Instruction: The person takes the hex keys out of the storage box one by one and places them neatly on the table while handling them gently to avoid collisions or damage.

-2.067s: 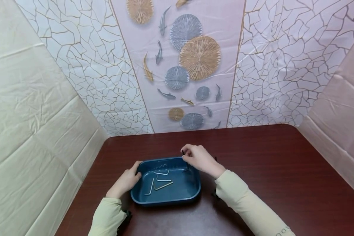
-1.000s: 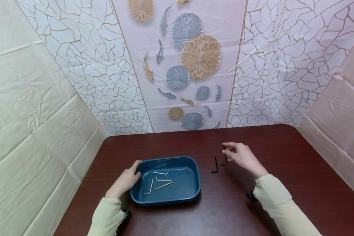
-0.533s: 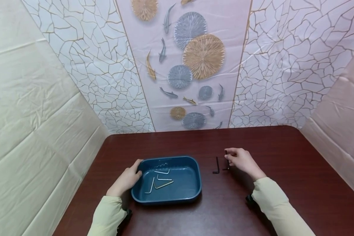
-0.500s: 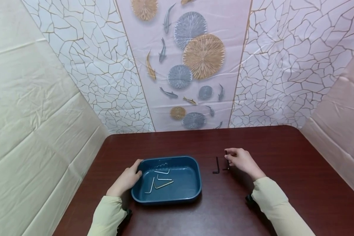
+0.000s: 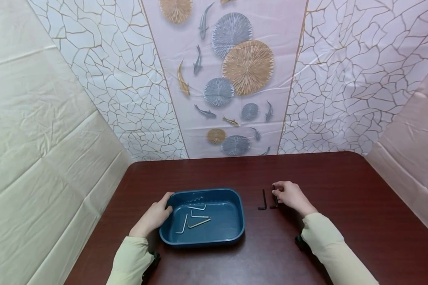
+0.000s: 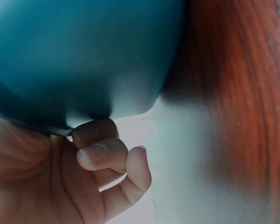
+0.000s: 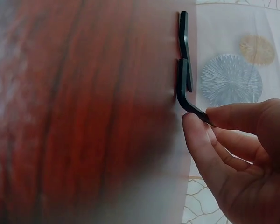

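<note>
My right hand (image 5: 291,196) pinches a black hex key (image 7: 182,84) by its long arm between thumb and fingers, low over the table. Its short bent end points left in the head view. Just left of it a second black hex key (image 5: 264,199) lies on the table, long arm pointing away from me. My left hand (image 5: 152,217) grips a blue rectangular tray (image 5: 222,227) at its far left corner, thumb over the rim, fingers against the outer wall. Inside the tray several silver L-shaped hex keys (image 5: 199,223) lie loosely, toward the left half.
A dark red-brown wooden table (image 5: 324,178) carries everything. Patterned cloth (image 5: 242,114) hangs behind its far edge, and plain pale cloth (image 5: 67,166) runs along the left side. A dark strap piece (image 5: 301,242) shows at the right wrist.
My right hand has carried the black hex key out of the tray to the right, beside the other black one, and lowered it toward the table. The left hand stays on the tray.
</note>
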The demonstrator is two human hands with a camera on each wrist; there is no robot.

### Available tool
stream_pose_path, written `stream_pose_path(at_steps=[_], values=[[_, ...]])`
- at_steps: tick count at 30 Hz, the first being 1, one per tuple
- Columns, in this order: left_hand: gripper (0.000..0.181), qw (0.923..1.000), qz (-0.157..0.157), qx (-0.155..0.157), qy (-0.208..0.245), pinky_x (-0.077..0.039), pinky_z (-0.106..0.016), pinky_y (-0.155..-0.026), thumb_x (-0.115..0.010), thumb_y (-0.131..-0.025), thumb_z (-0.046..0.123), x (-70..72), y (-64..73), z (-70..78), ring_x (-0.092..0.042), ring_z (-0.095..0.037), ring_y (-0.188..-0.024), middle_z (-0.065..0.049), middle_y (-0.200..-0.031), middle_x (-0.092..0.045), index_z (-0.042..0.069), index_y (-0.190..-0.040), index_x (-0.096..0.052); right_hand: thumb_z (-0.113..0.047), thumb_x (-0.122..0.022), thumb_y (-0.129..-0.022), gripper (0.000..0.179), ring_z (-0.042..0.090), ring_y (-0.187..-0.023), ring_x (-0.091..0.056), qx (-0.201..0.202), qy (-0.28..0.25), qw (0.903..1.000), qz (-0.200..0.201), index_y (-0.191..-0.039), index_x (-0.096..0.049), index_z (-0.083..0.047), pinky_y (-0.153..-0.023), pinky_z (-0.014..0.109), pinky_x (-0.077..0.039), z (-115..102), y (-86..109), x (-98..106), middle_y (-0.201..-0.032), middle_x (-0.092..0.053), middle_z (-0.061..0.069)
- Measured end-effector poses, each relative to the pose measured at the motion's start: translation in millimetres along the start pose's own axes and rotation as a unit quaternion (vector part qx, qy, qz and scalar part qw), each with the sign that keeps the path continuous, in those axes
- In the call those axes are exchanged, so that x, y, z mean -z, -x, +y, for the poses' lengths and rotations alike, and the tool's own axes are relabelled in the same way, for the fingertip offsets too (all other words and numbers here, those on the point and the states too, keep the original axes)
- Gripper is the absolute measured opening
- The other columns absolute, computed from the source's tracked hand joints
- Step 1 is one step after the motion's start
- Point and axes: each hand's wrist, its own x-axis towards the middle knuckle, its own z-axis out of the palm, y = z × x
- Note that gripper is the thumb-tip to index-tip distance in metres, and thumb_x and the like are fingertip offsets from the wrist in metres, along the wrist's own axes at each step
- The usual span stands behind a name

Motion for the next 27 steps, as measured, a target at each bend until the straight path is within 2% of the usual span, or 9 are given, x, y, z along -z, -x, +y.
stream_pose_path(at_steps=[6, 10, 17, 27], values=[[0.048, 1.0000, 0.001, -0.002, -0.003, -0.036, -0.033, -0.052, -0.049, -0.104, 0.012, -2.4, -1.4, -1.1, -0.036, -0.017, -0.047, -0.002, -0.059, -0.039, 0.016, -0.151, -0.038, -0.004, -0.059, -0.098, 0.036, 0.019, -0.069, -0.069, 0.009, 0.021, 0.9997, 0.004, -0.129, -0.058, 0.014, -0.063, 0.033, -0.056, 2.6, -1.1, -1.9, -0.101, -0.069, 0.023], [0.048, 1.0000, 0.002, -0.005, -0.005, -0.036, -0.034, -0.052, -0.048, -0.103, 0.012, -3.3, -0.8, -1.2, -0.036, -0.017, -0.047, -0.002, -0.059, -0.039, 0.015, -0.150, -0.038, -0.005, -0.058, -0.098, 0.037, 0.018, -0.069, -0.068, -0.002, 0.025, 0.9997, 0.003, -0.129, -0.057, 0.014, -0.063, 0.033, -0.055, 2.0, -0.7, -3.0, -0.099, -0.068, 0.021], [0.048, 1.0000, 0.002, -0.004, 0.000, -0.036, -0.033, -0.051, -0.048, -0.104, 0.013, -2.2, -0.3, -1.0, -0.036, -0.016, -0.045, -0.001, -0.056, -0.038, 0.016, -0.150, -0.038, -0.003, -0.055, -0.099, 0.035, 0.018, -0.068, -0.064, -0.008, 0.034, 0.9994, -0.001, -0.128, -0.056, 0.016, -0.058, 0.034, -0.048, -0.8, 0.0, -3.4, -0.072, -0.059, 0.010], [0.048, 1.0000, 0.000, -0.002, 0.004, -0.038, -0.034, -0.053, -0.049, -0.104, 0.012, 0.8, 1.0, 1.5, -0.039, -0.018, -0.048, -0.004, -0.061, -0.041, 0.016, -0.150, -0.039, -0.004, -0.053, -0.098, 0.036, 0.018, -0.062, -0.058, -0.015, 0.057, 0.9982, -0.010, -0.128, -0.054, 0.017, -0.057, 0.034, -0.045, -3.4, -3.3, -3.6, -0.071, -0.060, 0.009]])
